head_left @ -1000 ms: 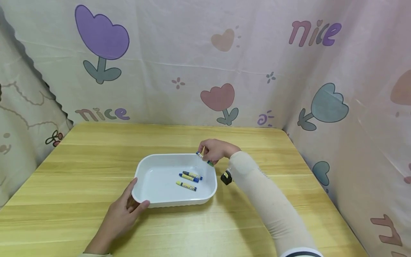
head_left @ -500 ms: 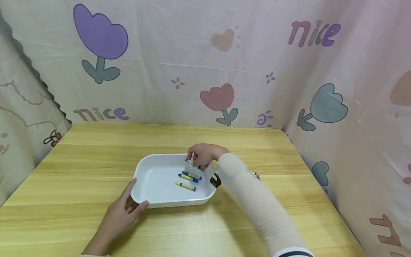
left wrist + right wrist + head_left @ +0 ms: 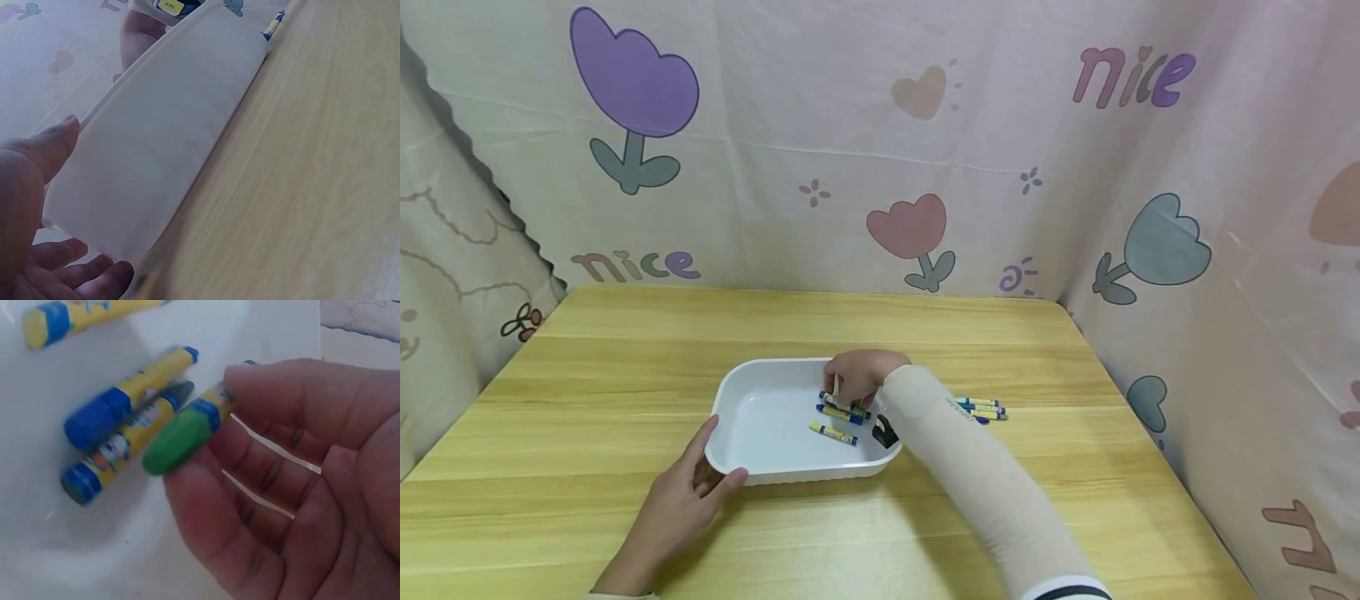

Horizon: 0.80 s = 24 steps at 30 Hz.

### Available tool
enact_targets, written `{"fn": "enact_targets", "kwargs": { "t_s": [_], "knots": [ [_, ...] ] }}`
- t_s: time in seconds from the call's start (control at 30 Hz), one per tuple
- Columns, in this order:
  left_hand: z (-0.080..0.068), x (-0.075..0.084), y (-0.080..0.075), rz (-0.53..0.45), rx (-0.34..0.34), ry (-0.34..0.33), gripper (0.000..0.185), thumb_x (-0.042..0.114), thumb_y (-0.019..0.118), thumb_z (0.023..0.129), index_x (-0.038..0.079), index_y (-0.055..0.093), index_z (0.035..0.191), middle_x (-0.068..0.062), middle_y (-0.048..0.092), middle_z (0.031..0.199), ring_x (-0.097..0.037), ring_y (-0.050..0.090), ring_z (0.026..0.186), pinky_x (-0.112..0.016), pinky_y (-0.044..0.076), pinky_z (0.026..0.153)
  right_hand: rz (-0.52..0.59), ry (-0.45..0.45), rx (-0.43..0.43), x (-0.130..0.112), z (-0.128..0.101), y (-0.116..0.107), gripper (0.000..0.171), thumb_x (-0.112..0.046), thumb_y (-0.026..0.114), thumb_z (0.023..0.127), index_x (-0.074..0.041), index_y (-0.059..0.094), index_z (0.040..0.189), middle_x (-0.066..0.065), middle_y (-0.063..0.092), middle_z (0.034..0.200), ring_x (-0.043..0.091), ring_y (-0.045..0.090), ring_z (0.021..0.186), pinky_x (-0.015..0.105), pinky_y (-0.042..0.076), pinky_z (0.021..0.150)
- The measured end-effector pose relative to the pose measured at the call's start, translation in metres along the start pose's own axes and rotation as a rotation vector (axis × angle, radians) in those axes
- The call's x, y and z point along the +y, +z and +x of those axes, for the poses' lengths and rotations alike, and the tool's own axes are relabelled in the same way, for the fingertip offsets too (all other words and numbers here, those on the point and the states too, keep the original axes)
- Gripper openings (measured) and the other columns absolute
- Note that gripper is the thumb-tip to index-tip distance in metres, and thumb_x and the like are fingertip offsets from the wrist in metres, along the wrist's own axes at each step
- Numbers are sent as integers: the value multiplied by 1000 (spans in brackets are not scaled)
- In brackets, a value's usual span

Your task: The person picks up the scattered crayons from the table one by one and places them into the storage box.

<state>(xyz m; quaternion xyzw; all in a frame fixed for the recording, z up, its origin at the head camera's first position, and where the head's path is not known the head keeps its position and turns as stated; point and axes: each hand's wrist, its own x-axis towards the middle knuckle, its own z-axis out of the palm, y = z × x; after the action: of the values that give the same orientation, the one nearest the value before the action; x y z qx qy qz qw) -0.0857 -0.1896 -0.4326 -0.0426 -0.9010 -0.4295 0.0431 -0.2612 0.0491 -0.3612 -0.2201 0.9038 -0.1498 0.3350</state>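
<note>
Pale cloth printed with tulips, hearts and the word "nice" hung behind and beside a light wooden tabletop. On it stood a white rectangular tray with rounded corners and a low wall.

The right hand, its arm in a cream sleeve, was low inside the tray, near the far right corner. Its grip was narrow and holding a green crayon: the thumb and the fingers pinched it at the paper wrap. This crayon had a blunt green end, then a blue band, then a yellow wrap. It was just above the tray floor, very close to two other crayons that lay side by side on the white bottom, one with a blue tip. I could not tell if it touched them. One more yellow crayon lay apart, nearer to the front wall.

The left hand rested on the near left corner of the tray, thumb on the rim, fingers straight along the outer wall.

A small heap of crayons lay on the tabletop to the right of the tray.
</note>
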Motion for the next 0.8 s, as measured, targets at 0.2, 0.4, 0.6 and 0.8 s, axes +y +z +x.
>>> {"fn": "enact_targets", "kwargs": {
  "t_s": [0.2, 0.4, 0.6, 0.8],
  "knots": [
    [1, 1, 0, -1, -1, 5, 85, 34, 69, 92, 4, 20, 154, -35, 48, 133, -44, 58, 112, -46, 54, 87, -16, 39, -35, 0, 3, 6, 16, -9, 72, 88, -20, 64, 96, 2, 61, 93, 17, 60, 73, 26, 56, 63],
    [1, 0, 0, -19, -9, -11, 85, 34, 69, 92, 5, 19, 154, -35, 47, 134, -43, 57, 113, -44, 54, 87, -9, 47, -51, -3, 4, 10, 16, -6, 73, 86, -18, 64, 94, 3, 61, 92, 16, 58, 68, 24, 54, 57],
    [0, 0, 0, -38, -14, -22, 85, 33, 69, 92, 5, 19, 155, -35, 46, 134, -43, 57, 114, -42, 53, 88, -38, 22, -56, -4, 3, 14, 15, -5, 74, 84, -16, 63, 86, 1, 61, 85, 14, 55, 63, 22, 49, 51],
    [0, 1, 0, -35, -11, -14, 85, 33, 69, 92, 5, 19, 154, -35, 47, 133, -44, 57, 114, -43, 54, 87, -38, 23, -49, -5, 2, 14, 14, -7, 74, 85, -15, 62, 85, 1, 61, 84, 15, 56, 64, 24, 51, 53]
  ]
}}
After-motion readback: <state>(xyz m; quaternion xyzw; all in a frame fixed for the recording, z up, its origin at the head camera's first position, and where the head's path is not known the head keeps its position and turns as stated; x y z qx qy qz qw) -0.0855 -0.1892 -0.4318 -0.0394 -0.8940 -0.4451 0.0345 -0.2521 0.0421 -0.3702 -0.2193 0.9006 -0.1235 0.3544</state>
